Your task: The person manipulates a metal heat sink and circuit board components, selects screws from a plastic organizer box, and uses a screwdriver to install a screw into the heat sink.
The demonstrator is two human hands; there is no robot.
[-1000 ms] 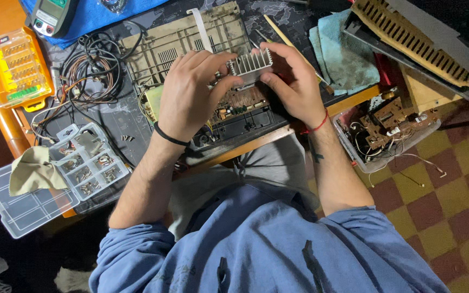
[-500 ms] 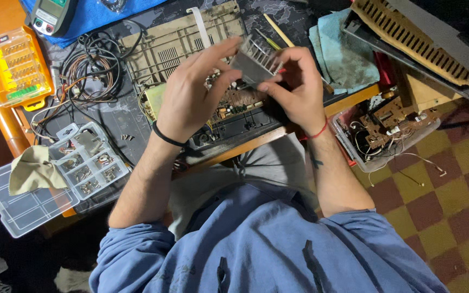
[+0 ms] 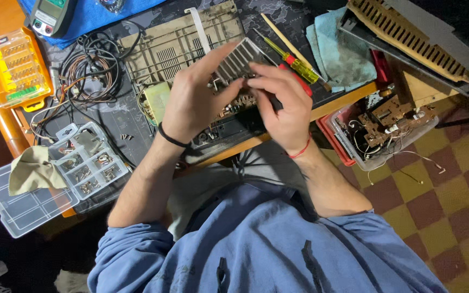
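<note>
Finned metal heatsink (image 3: 238, 58) sits upper centre of frame, tilted, pinched between both my hands above the opened electronics chassis (image 3: 221, 122). My left hand (image 3: 191, 103) clamps its left edge, one black band on that wrist. My right hand (image 3: 283, 106) grips its lower right corner, one red thread on the wrist. One yellow-handled screwdriver (image 3: 291, 59) lies just right of it. One orange bit case (image 3: 12, 68) upper left. One clear parts organiser (image 3: 80, 163) at left, lid open. One blue cloth (image 3: 340, 54) upper right.
</note>
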